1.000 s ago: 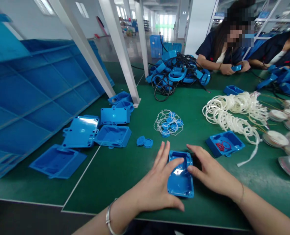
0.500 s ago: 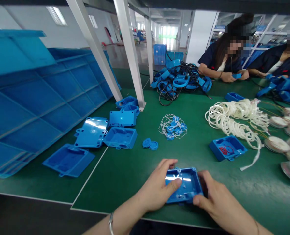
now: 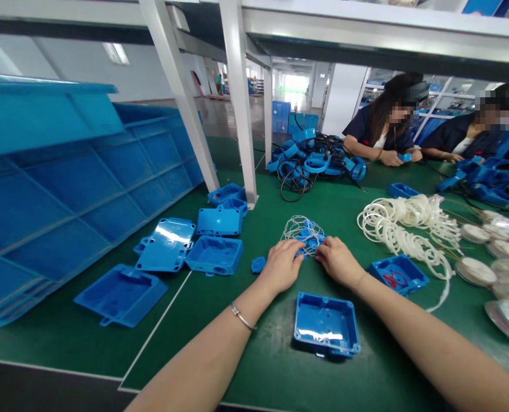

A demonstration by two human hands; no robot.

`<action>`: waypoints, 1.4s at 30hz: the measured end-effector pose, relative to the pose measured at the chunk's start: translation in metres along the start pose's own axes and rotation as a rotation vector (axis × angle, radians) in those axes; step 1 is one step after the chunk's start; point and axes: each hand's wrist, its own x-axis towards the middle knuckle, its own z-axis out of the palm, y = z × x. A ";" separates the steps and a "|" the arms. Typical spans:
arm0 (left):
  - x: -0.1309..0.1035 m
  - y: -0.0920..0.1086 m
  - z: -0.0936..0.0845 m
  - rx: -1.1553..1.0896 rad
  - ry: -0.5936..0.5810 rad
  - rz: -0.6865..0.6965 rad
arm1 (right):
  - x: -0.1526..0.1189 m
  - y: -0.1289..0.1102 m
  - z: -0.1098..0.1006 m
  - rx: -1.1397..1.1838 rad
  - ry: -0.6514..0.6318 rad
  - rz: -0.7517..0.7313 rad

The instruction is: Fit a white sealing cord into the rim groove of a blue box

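A loose tangle of thin white cord (image 3: 297,224) lies on the green tabletop, with small blue plastic caps (image 3: 309,232) in it. My left hand (image 3: 281,264) is at the tangle's near left edge, its fingers curled onto the cord. From the right, my right hand (image 3: 339,264) pinches at the same tangle, fingertips bent down; exactly which strand each holds is hidden. Below both hands, an open blue plastic box (image 3: 326,323) lies hollow side up, touched by neither. Another small blue cap (image 3: 258,264) sits beside my left hand, partly covered by it.
Blue boxes and lids (image 3: 166,245) lie at left beside a large blue crate (image 3: 66,189). A blue box with red wire (image 3: 398,274), white tubing coils (image 3: 409,226) and spools (image 3: 475,270) are right. Metal posts (image 3: 241,103) rise behind; two people work across the table.
Both hands have let go of the blue box, now lying on the table, and moved forward to the white cord tangle. The camera view has tilted upward.
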 end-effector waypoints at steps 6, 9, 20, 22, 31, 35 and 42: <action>-0.015 -0.009 0.002 0.136 0.002 0.061 | 0.022 0.005 -0.050 0.031 0.131 0.014; -0.014 -0.010 -0.001 0.160 0.057 0.041 | 0.034 0.006 -0.086 0.062 0.228 0.057; -0.002 -0.025 -0.010 -0.282 0.294 -0.187 | 0.040 -0.012 -0.107 0.086 0.188 0.033; 0.003 -0.028 -0.012 -0.455 0.366 -0.224 | 0.036 -0.013 -0.100 0.113 0.157 0.016; 0.015 -0.040 -0.042 -1.086 0.659 -0.350 | 0.038 0.000 -0.103 0.305 0.426 0.097; 0.016 -0.045 -0.044 -1.175 0.689 -0.398 | 0.045 0.005 -0.087 0.402 0.414 0.114; 0.021 -0.052 -0.025 -1.172 0.802 -0.421 | 0.041 -0.002 -0.025 0.366 0.032 0.077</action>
